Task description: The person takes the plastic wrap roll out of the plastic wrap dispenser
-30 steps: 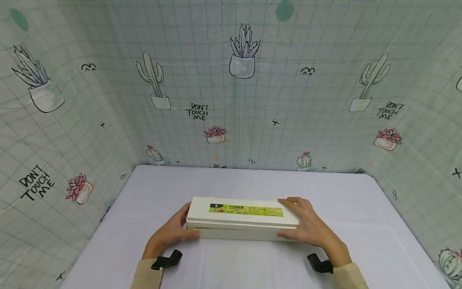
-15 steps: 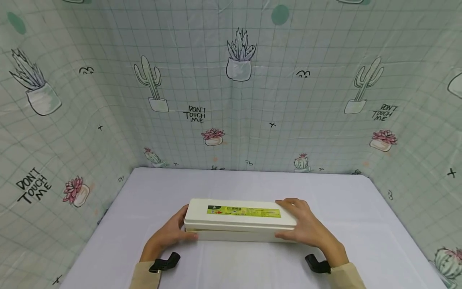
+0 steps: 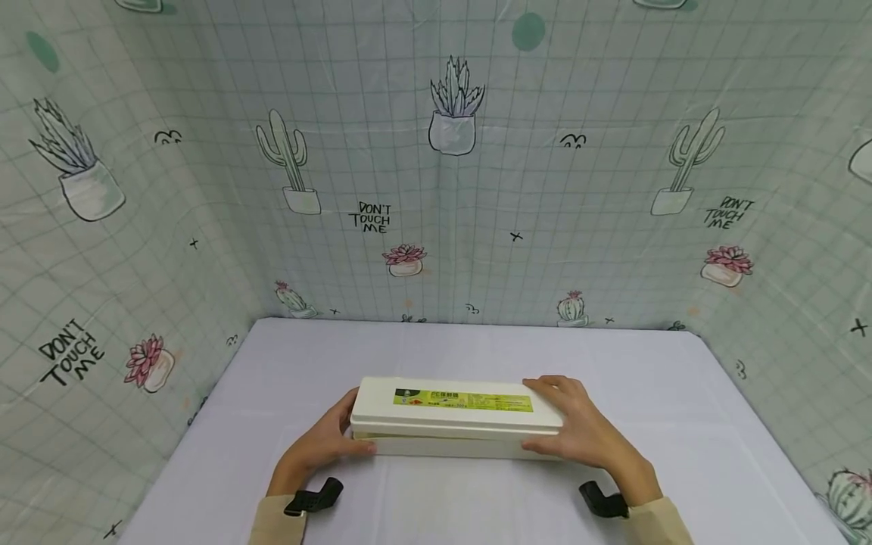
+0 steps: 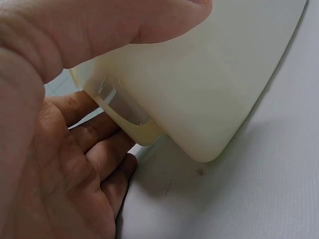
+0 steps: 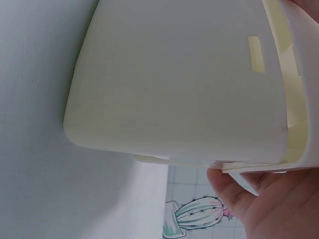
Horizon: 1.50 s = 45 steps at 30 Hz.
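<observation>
A long white cling film box (image 3: 450,446) lies across the middle of the table in the head view, with a yellow-green label (image 3: 463,400) on its lid (image 3: 409,424). My left hand (image 3: 323,439) grips the left end, thumb on the front wall and fingers round the end. At the other end my right hand (image 3: 579,424) holds the box, its thumb on the front and fingertips over the lid's back edge. The lid sits slightly raised, and the right wrist view shows a gap (image 5: 297,124) under it. A cut-out (image 4: 122,102) opens in the left end, by the left fingers.
A white cloth (image 3: 436,507) covers the table. Behind and on both sides hangs a gridded curtain (image 3: 518,182) printed with cacti. Each wrist wears a black strap mount, the left one (image 3: 315,497) and the right one (image 3: 602,500), over beige sleeves.
</observation>
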Motion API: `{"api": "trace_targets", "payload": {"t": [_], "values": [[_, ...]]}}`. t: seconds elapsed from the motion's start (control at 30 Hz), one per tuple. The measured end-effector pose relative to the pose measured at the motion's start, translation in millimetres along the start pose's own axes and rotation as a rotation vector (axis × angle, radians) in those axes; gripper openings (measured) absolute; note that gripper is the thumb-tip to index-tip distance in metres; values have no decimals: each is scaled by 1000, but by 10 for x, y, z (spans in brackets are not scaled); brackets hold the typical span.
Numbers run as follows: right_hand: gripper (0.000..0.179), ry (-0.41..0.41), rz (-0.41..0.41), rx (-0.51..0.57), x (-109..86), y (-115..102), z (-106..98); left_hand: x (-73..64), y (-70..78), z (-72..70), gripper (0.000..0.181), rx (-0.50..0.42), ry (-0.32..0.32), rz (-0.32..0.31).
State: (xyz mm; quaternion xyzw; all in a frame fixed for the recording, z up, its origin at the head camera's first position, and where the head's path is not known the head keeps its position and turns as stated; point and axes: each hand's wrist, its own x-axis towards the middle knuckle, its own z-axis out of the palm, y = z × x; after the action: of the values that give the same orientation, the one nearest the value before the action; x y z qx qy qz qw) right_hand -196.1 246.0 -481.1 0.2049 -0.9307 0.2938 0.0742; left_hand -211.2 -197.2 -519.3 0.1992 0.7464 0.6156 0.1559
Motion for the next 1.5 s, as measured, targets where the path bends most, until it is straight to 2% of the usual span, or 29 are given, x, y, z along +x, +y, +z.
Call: {"api": "trace_targets", "payload": {"t": [0.7, 1.1, 1.5], "values": [[92, -4, 2, 24, 13, -6, -16, -16, 16, -7, 101, 29, -7, 9], [93, 23, 9, 56, 18, 49, -45, -17, -17, -3, 108, 25, 4, -65], [95, 59, 17, 41, -14, 103, -139, 13, -11, 13, 106, 22, -5, -55]]}}
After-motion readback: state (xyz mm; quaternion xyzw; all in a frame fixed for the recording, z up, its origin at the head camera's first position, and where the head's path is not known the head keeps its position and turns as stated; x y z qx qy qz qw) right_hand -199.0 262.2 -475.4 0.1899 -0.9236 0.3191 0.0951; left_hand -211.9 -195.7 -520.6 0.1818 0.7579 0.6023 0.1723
